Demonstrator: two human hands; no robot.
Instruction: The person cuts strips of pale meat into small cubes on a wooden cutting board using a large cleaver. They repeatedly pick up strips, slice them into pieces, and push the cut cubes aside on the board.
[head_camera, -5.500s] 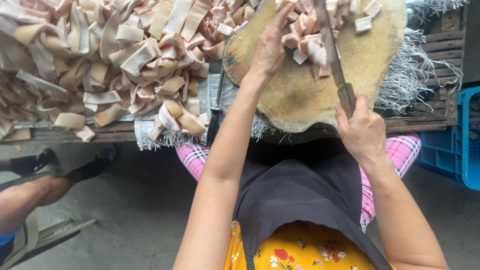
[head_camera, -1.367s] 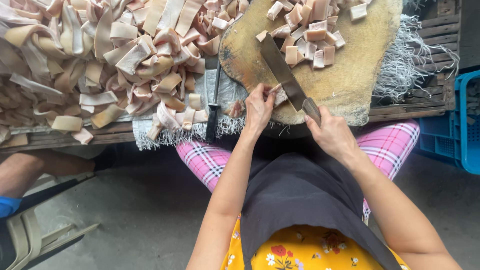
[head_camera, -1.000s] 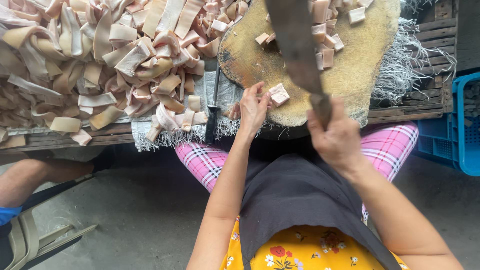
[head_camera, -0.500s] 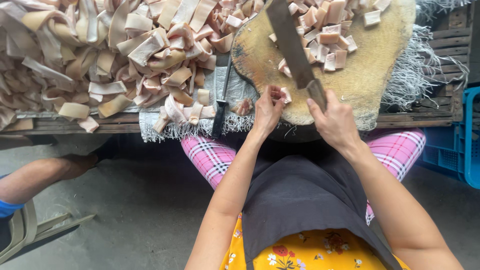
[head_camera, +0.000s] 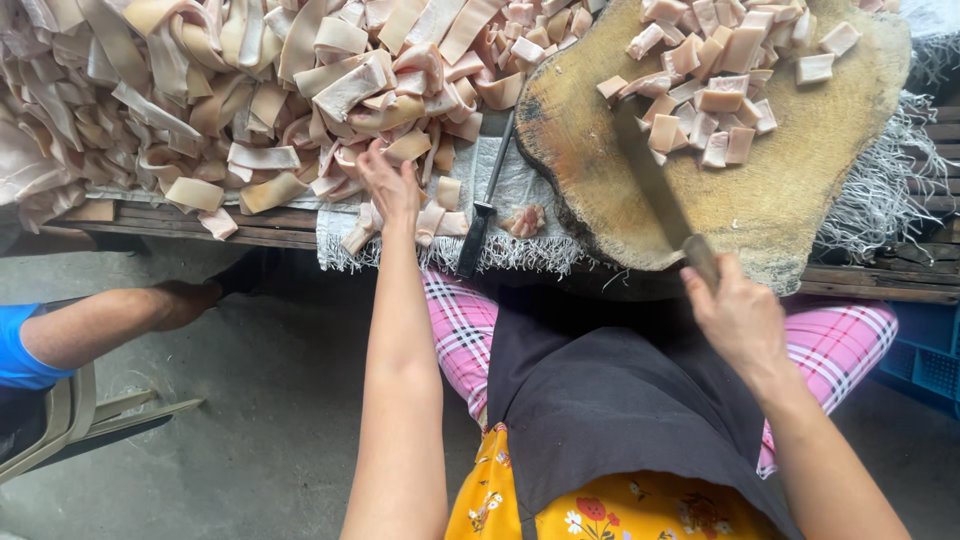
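My left hand (head_camera: 390, 188) reaches into the near edge of a big heap of pale meat strips (head_camera: 230, 90), its fingers on one strip. My right hand (head_camera: 735, 315) grips the handle of a long cleaver (head_camera: 650, 185), whose blade lies flat across a round wooden chopping block (head_camera: 800, 190). A pile of cut meat cubes (head_camera: 725, 75) sits at the far side of the block. A small pink scrap (head_camera: 525, 220) lies on the white cloth (head_camera: 520, 175) beside the block.
A second dark-handled knife (head_camera: 482, 215) lies on the cloth between heap and block. Another person's arm in a blue sleeve (head_camera: 90, 325) rests at the left, near a chair (head_camera: 70, 425). A blue crate (head_camera: 925, 355) stands at the right. Wooden slats (head_camera: 250, 225) carry everything.
My left hand has left the block's near edge and gone left to the heap of strips. The cleaver has come down to rest on the block.
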